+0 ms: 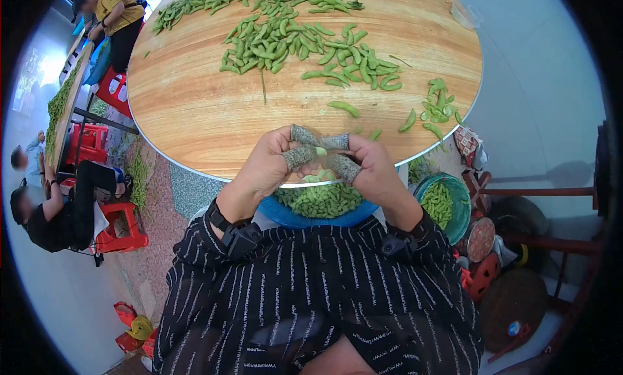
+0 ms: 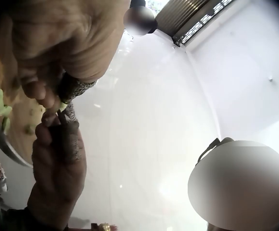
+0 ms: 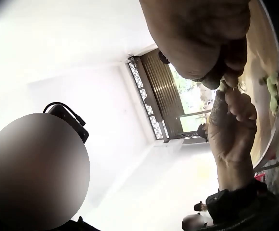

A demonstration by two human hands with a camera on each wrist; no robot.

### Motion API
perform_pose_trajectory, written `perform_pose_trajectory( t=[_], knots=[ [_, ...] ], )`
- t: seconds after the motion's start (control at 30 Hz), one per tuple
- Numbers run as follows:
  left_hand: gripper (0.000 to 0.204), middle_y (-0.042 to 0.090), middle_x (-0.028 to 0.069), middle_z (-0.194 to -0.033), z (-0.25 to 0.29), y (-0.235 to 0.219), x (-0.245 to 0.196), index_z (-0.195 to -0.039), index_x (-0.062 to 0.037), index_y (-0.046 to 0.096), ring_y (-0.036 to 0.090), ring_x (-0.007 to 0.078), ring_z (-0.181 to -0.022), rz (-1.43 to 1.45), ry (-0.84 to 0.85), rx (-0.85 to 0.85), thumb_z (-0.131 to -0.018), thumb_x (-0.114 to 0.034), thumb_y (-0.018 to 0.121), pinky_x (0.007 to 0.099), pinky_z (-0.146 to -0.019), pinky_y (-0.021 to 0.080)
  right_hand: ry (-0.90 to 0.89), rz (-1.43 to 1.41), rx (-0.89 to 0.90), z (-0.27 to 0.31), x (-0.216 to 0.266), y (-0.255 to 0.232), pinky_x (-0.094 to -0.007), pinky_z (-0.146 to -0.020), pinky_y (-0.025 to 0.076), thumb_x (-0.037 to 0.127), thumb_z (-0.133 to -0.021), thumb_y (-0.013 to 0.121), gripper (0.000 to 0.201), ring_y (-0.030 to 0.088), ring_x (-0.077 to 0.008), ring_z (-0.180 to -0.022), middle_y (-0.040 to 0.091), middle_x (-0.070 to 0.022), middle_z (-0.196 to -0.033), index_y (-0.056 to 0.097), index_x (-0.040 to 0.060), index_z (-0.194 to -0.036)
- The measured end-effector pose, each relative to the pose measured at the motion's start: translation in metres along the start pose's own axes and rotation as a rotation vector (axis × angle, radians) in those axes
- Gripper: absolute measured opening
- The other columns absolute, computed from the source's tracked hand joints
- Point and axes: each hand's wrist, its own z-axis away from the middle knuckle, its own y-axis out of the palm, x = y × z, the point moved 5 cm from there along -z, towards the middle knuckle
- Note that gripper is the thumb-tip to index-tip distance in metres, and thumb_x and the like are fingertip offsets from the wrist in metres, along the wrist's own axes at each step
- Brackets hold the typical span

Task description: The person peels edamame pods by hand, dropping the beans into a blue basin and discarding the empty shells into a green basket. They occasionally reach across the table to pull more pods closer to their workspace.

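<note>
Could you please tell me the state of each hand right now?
Left hand: closed, pinching a green pod.
Right hand: closed, pinching the same pod from the other side.

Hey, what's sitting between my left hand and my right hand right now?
A small pale-green piece, apparently part of a bean pod, sits between the covered fingertips of your left hand and right hand; the head view shows it.
</note>
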Motion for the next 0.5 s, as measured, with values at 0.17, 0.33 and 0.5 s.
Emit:
perform_pose_trajectory(
  t=[0.17, 0.33, 0.5],
  knots=[
    [0.015, 0.059, 0.0053, -0.075, 0.003, -0.001, 0.002, -0.093, -0.0009, 0.052, 0.053, 0.0072, -0.058, -0.015, -0.028, 0.007, -0.078, 0.002, 0.052, 0.0182, -0.051, 0.043, 0.01, 0.059, -0.015, -0.001, -0.003, 0.001, -0.0206, -0.059, 0.04, -0.001, -0.076, 0.052, 0.013, 0.05, -0.0065, -0.068, 0.057, -0.0021, -0.076, 0.055, -0.0019, -0.089],
    [0.019, 0.058, 0.004, -0.074, 0.006, 0.005, 0.001, -0.094, -0.0006, 0.052, 0.052, 0.0059, -0.059, -0.185, -0.025, -0.053, -0.075, 0.002, 0.056, 0.0188, -0.051, 0.043, -0.051, 0.018, -0.085, -0.003, -0.013, 0.004, -0.0241, -0.055, 0.039, -0.002, -0.074, 0.05, 0.009, 0.048, -0.0094, -0.061, 0.055, -0.0044, -0.068, 0.053, -0.002, -0.082],
    [0.027, 0.054, 0.0032, -0.069, 0.01, 0.003, -0.004, -0.094, -0.0006, 0.051, 0.047, 0.0058, -0.058, -0.734, 0.258, -0.202, -0.069, 0.002, 0.062, 0.019, -0.052, 0.04, -0.358, 0.63, -0.229, 0.0, 0.012, 0.009, -0.0418, -0.055, 0.035, -0.002, -0.062, 0.049, 0.013, 0.046, -0.0367, -0.061, 0.045, -0.0191, -0.064, 0.045, -0.0019, -0.074]
  ],
)
